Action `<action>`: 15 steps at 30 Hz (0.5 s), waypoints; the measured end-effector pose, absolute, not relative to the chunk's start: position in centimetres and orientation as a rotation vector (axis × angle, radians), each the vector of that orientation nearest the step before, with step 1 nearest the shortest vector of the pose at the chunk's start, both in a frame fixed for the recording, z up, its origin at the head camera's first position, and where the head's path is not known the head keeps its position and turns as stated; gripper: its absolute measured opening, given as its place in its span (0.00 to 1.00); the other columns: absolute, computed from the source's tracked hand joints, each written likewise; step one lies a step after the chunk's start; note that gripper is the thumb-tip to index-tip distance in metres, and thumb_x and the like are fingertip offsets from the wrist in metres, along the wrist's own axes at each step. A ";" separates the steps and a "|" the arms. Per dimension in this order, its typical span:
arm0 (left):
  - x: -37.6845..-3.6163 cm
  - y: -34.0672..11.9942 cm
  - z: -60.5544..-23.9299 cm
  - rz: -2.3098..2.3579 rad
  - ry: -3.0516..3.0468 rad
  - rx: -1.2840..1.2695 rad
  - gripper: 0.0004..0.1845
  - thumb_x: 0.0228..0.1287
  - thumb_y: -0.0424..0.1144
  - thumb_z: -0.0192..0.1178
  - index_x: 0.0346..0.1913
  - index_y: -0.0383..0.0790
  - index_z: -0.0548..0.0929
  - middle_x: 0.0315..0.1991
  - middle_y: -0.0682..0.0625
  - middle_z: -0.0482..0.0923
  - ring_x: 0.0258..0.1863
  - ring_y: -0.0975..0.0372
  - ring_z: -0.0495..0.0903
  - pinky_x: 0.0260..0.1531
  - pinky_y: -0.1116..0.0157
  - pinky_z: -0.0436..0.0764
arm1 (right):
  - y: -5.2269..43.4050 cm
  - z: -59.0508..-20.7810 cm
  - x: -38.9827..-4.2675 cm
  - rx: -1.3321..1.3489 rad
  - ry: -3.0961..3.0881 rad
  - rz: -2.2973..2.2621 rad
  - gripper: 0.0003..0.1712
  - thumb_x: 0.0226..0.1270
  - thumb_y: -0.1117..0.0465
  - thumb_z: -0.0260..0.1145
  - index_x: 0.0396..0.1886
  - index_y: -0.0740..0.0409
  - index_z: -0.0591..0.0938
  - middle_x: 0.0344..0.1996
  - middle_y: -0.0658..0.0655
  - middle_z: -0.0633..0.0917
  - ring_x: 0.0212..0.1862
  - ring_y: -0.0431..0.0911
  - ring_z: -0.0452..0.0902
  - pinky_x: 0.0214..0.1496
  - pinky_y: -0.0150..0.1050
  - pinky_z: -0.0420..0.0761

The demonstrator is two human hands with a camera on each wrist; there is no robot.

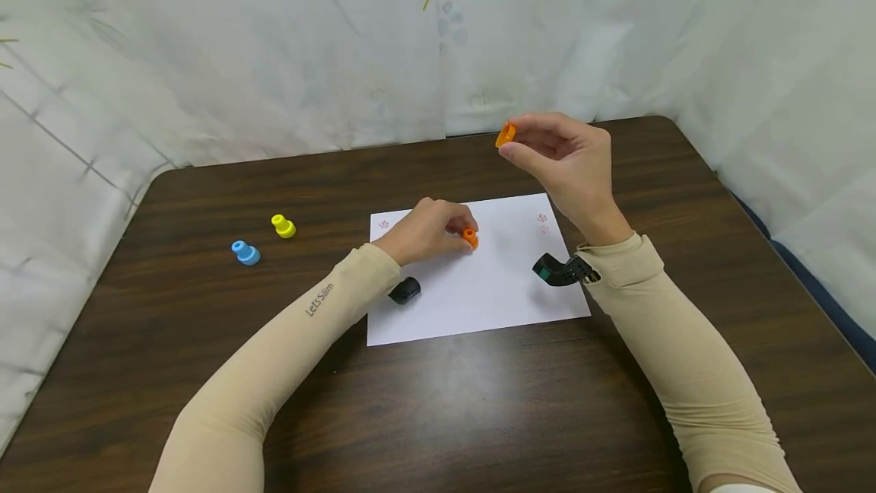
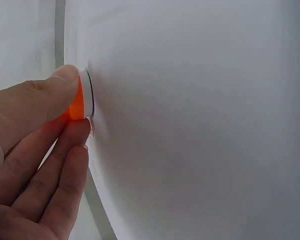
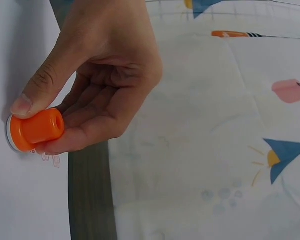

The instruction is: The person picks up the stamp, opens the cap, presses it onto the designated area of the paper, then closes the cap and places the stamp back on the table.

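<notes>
My left hand point(image 1: 433, 228) pinches a small orange stamp point(image 1: 470, 238) over the white paper point(image 1: 465, 303). In the left wrist view the stamp point(image 2: 77, 104) has its white-rimmed base facing the paper; whether they touch, I cannot tell. The right wrist view shows the stamp point(image 3: 42, 126) between the left thumb and fingers. My right hand point(image 1: 564, 162), raised beyond the paper's far right corner, holds an orange cap point(image 1: 506, 135) between thumb and fingertips. Small red prints point(image 1: 542, 217) mark the paper's far right corner, and another print point(image 1: 384, 224) lies at the far left.
A yellow stamp point(image 1: 283, 226) and a blue stamp point(image 1: 245, 252) stand left of the paper on the dark wooden table point(image 1: 465, 409). White patterned curtain point(image 1: 274, 52) hangs behind the table. A black camera point(image 1: 557, 270) is strapped at the right wrist, another point(image 1: 405, 291) at the left.
</notes>
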State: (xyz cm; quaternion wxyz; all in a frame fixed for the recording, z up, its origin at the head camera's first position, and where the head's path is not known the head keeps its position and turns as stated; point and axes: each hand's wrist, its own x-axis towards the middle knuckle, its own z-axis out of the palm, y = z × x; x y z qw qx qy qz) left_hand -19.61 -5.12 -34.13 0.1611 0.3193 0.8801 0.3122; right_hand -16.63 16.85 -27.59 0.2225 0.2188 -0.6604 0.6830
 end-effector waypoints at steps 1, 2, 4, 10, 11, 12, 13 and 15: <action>-19.6 -5.1 -34.1 0.895 2.512 0.912 0.11 0.60 0.34 0.75 0.45 0.43 0.89 0.40 0.51 0.92 0.45 0.61 0.87 0.57 0.61 0.85 | 16.9 -27.6 -16.7 0.607 -1.822 1.886 0.16 0.56 0.79 0.75 0.46 0.76 0.86 0.36 0.47 0.93 0.38 0.41 0.91 0.47 0.35 0.91; -19.6 -5.2 -34.1 0.900 2.510 0.912 0.11 0.60 0.34 0.76 0.45 0.43 0.89 0.40 0.51 0.92 0.45 0.61 0.87 0.57 0.61 0.85 | 16.9 -27.6 -16.7 0.609 -1.820 1.888 0.16 0.56 0.79 0.75 0.47 0.76 0.86 0.36 0.47 0.93 0.38 0.42 0.91 0.46 0.35 0.91; -19.7 -5.2 -34.2 0.902 2.508 0.914 0.11 0.60 0.34 0.76 0.45 0.43 0.89 0.41 0.51 0.92 0.45 0.61 0.87 0.57 0.61 0.85 | 16.9 -27.7 -16.8 0.611 -1.816 1.889 0.17 0.56 0.79 0.75 0.46 0.76 0.86 0.36 0.46 0.93 0.38 0.42 0.91 0.47 0.35 0.91; -19.9 -5.1 -34.3 0.876 2.513 0.943 0.11 0.61 0.35 0.75 0.45 0.43 0.89 0.41 0.51 0.92 0.45 0.61 0.87 0.57 0.61 0.85 | 17.0 -27.8 -16.9 0.610 -1.833 1.851 0.17 0.56 0.76 0.77 0.47 0.75 0.87 0.36 0.46 0.93 0.38 0.41 0.91 0.47 0.35 0.91; -19.9 -5.0 -34.3 0.868 2.517 0.944 0.10 0.61 0.35 0.75 0.45 0.43 0.89 0.41 0.51 0.92 0.45 0.61 0.87 0.57 0.61 0.85 | 17.0 -27.8 -16.9 0.610 -1.837 1.845 0.17 0.56 0.76 0.77 0.47 0.75 0.87 0.36 0.45 0.93 0.38 0.41 0.91 0.47 0.35 0.91; -20.0 -5.0 -34.3 0.856 2.521 0.945 0.10 0.61 0.35 0.75 0.45 0.43 0.89 0.41 0.51 0.92 0.45 0.61 0.87 0.57 0.61 0.85 | 17.0 -27.9 -17.0 0.610 -1.839 1.842 0.17 0.56 0.77 0.76 0.47 0.75 0.87 0.36 0.45 0.93 0.38 0.41 0.91 0.47 0.35 0.91; -20.0 -5.0 -34.3 0.844 2.525 0.943 0.10 0.61 0.35 0.75 0.45 0.44 0.89 0.41 0.51 0.91 0.45 0.60 0.86 0.57 0.61 0.85 | 17.0 -27.9 -17.0 0.611 -1.841 1.840 0.17 0.56 0.77 0.76 0.47 0.75 0.87 0.36 0.45 0.93 0.38 0.40 0.91 0.47 0.35 0.91; -19.9 -4.9 -34.2 0.819 2.530 0.947 0.10 0.61 0.36 0.75 0.45 0.44 0.89 0.41 0.51 0.91 0.45 0.60 0.85 0.56 0.61 0.84 | 17.0 -27.9 -17.0 0.610 -1.843 1.842 0.16 0.56 0.77 0.76 0.47 0.74 0.87 0.36 0.45 0.93 0.39 0.40 0.91 0.47 0.34 0.91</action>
